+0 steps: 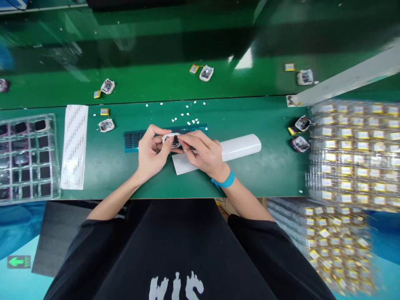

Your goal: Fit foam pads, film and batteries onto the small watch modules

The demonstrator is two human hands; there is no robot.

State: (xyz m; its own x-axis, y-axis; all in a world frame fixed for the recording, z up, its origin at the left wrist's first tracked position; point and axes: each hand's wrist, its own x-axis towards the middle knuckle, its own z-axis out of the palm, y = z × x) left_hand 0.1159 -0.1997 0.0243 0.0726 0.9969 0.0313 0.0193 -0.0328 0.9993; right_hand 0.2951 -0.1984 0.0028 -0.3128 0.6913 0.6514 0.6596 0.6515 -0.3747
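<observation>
My left hand [153,151] grips a small white device casing [168,136] with its dark inside facing up. From the other side, my right hand [204,153] has thumb and fingertips pinched at a small dark part [175,141] in the casing; whether it is loose or fixed cannot be seen. A blue band circles my right wrist. Beneath my hands lies a teal slotted strip [133,141], partly covered. A curled white sheet [240,146] extends under my right hand. Small white bits [193,121] are scattered just beyond my hands.
A clear tray with dark-screened units [44,157] and a printed white sheet [74,146] lie left. Opened casings with yellow batteries [106,125] dot the bench. At right, two dark casings [300,143] sit beside stacked clear trays of batteries [346,158]. A pale bar [343,79] slants above.
</observation>
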